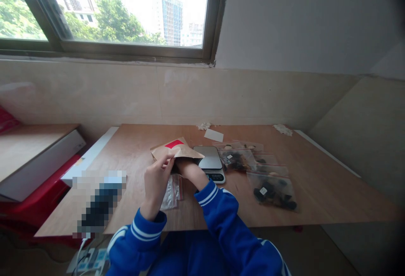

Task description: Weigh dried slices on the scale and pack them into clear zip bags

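Note:
A brown kraft paper bag (pixel 188 152) with a red patch is tilted over the table, its mouth facing me. My left hand (pixel 157 179) is closed on the near edge of that mouth, thumb and fingers pinching the paper. My right hand (pixel 190 171) reaches inside the opening; its fingers are hidden there, so what they touch cannot be seen. Just right of the bag stands a kitchen scale (pixel 207 158) with a silver plate and a dark display. Below the bag lie clear zip bags (pixel 170 193), partly covered by my hands.
To the right, several zip bags (pixel 274 189) hold dark pieces with small white labels. A white card (pixel 214 135) and whitish scraps (pixel 282 130) lie along the back. At left is a pixelated object (pixel 103 204), with a power strip (pixel 91 259) below the table edge.

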Tool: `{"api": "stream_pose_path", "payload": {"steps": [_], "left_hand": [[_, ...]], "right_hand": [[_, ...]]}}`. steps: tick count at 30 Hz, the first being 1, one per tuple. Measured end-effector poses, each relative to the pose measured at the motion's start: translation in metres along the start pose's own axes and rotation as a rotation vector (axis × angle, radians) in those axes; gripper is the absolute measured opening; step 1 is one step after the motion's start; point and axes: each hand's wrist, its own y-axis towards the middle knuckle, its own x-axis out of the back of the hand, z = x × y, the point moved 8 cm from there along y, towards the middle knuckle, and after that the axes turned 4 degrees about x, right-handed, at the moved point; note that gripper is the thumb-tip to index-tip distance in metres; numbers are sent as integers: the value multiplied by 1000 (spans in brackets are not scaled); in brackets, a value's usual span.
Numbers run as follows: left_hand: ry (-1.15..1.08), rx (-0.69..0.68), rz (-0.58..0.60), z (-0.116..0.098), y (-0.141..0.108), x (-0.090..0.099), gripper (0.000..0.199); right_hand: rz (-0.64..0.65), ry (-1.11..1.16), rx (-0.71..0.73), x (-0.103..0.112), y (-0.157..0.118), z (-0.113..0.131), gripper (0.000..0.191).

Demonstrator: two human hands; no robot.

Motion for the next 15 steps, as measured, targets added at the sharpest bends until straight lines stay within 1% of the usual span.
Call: {"api": "stream_pose_path", "payload": {"steps": [6, 9, 11, 15], "left_hand": [[11, 17, -13, 4, -1, 1, 26], [10, 28, -16, 6, -1, 2, 25], [6, 35, -11, 5, -1, 1, 25], [-12, 42, -21, 2, -1, 0, 22]], "right_hand": [[-48, 93, -45, 5, 2, 9, 36], [-21, 58, -54, 2, 5, 11, 34], [-29, 31, -53, 3, 8, 12, 32], [-161, 36, -18, 18, 10, 13, 26]]}}
